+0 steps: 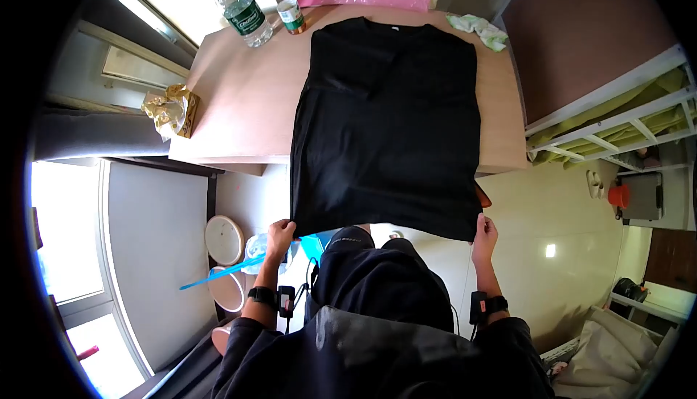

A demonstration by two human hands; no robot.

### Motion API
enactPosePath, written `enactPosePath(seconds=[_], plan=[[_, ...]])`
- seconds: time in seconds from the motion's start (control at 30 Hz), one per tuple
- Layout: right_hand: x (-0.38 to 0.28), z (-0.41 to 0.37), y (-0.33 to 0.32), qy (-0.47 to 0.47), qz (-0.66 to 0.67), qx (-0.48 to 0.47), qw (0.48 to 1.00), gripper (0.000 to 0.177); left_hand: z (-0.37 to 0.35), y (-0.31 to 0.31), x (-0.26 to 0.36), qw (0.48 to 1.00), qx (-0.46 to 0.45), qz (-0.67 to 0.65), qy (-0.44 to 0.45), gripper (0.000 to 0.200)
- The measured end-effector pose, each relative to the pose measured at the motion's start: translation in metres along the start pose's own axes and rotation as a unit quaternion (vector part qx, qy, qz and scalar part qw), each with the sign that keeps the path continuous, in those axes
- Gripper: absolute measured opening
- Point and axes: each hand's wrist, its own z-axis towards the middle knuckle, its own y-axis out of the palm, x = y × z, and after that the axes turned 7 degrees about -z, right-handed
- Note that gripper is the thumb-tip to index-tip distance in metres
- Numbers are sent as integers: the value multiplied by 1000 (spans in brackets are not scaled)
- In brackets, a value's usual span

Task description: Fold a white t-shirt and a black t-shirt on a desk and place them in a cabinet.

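Black shirt held by its bottom corners.
The shirt is spread over the table, its lower part extended past the near edge. One bottom corner is pinched between the fingers of the left hand, the other between those of the right hand. A bottle and a cup are stood to its upper left; a cloth is crumpled at its upper right.
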Motion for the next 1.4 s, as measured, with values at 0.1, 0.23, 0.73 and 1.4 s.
enactPosePath(seconds=[0.1,0.23,0.73,1.4], plan=[[9,4,-13,-59,14,28,998,34,-34,-1,32,995,21,46,85,23],[-6,-7,-23,-117,42,34,992,32,-37,-1,14,978,12,66,199,22],[3,-15,-63,41,-23,-5,999,17,-42,-5,-12,987,-8,-153,-49,36],[17,-17,-104,36,21,-112,993,13,-61,-12,-53,969,-87,-231,9,11]])
